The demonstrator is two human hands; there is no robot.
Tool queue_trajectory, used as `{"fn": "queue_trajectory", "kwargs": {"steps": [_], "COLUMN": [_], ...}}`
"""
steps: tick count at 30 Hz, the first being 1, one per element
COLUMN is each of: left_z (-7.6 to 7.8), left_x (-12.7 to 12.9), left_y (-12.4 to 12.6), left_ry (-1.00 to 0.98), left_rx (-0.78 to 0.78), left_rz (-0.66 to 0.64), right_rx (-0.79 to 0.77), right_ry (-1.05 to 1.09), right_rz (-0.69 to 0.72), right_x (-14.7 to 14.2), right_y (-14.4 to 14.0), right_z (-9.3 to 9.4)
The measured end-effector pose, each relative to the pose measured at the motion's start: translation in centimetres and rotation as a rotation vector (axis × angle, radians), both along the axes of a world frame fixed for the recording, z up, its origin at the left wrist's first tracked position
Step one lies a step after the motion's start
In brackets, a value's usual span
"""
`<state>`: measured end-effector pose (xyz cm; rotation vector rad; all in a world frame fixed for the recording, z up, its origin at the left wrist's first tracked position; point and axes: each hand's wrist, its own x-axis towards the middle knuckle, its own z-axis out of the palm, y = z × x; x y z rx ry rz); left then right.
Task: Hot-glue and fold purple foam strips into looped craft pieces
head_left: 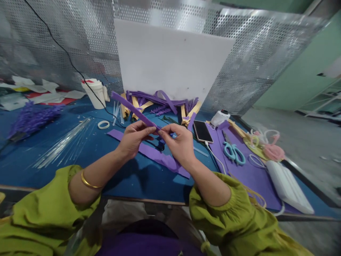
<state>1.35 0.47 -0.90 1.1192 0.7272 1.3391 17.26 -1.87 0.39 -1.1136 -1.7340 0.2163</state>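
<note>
A long purple foam strip (130,106) slants up and to the left above the blue table (80,156). My left hand (133,139) pinches it from the left and my right hand (179,144) grips its near end, the fingertips of both almost touching. Under my hands a wider purple foam strip (153,153) lies flat on the table. Both arms wear green sleeves, and a gold bangle is on the left wrist.
A heap of purple and yellow strips (160,101) lies against a white board (170,60). A phone (202,131), teal scissors (233,153), a purple sheet (247,177) and a white pack (289,186) sit at right. Clear rods (62,142), a tape ring (103,124), a white jug (96,93) and purple flower sprigs (32,119) are at left.
</note>
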Motion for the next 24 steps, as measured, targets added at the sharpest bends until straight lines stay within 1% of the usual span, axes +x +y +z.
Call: {"fn": "queue_trajectory", "kwargs": {"steps": [4, 6, 11, 16, 21, 24], "left_z": [-0.02, -0.04, -0.08, 0.06, -0.1, -0.2], "left_x": [-0.02, 0.05, 0.33, 0.46, 0.42, 0.33], "left_y": [0.05, 0.05, -0.06, -0.05, 0.11, 0.12], "left_ry": [0.041, 0.039, -0.032, -0.07, -0.119, -0.11], "left_rx": [0.082, 0.097, 0.049, 0.039, -0.002, -0.021], "left_rz": [0.039, 0.051, 0.028, 0.075, 0.023, 0.016], "right_rx": [0.051, 0.069, 0.06, 0.056, 0.071, 0.086], "right_ry": [-0.063, -0.086, -0.094, -0.125, -0.121, -0.121], "right_rz": [-0.014, -0.02, -0.032, -0.032, -0.031, -0.042], "right_x": [-0.02, -0.06, -0.08, -0.18, -0.25, -0.21], "right_y": [-0.26, -0.36, -0.53, -0.59, -0.68, -0.65], "right_z": [-0.07, -0.14, -0.08, -0.16, -0.24, -0.24]}}
